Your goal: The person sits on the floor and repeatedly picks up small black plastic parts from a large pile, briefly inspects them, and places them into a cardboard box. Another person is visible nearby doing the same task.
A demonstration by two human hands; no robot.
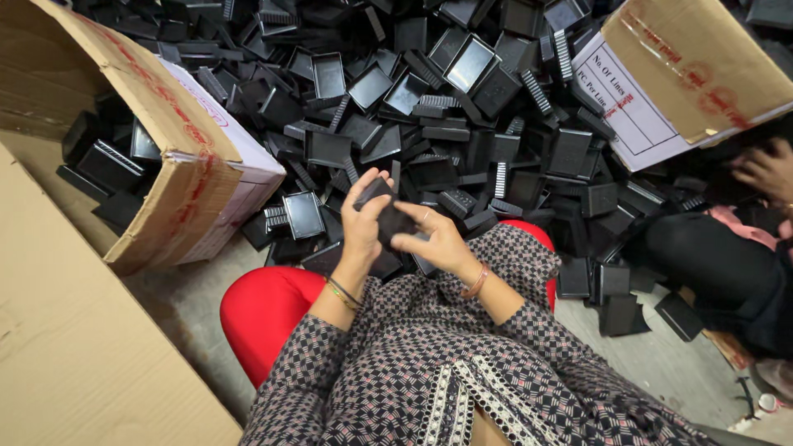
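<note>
While both sets of fingers close around one small black rectangular plastic casing, the left hand clamps it from the side with thumb on top, and the right hand pinches its lower edge, fingertips pressed together on it. The casing sits just above the person's lap, at the near edge of the large heap of black plastic trays and ribbed parts.

Progress, as a judgement: one piece in hand; the heap beyond it is large and unsorted, so most of the handling appears left. Left of the heap, an open brown cardboard box lying on its side holds some similar black pieces. Right of the heap, a second cardboard box with a white label. Below that, another person's hand reaches into the heap. A red seat shows beneath the patterned sleeves.
</note>
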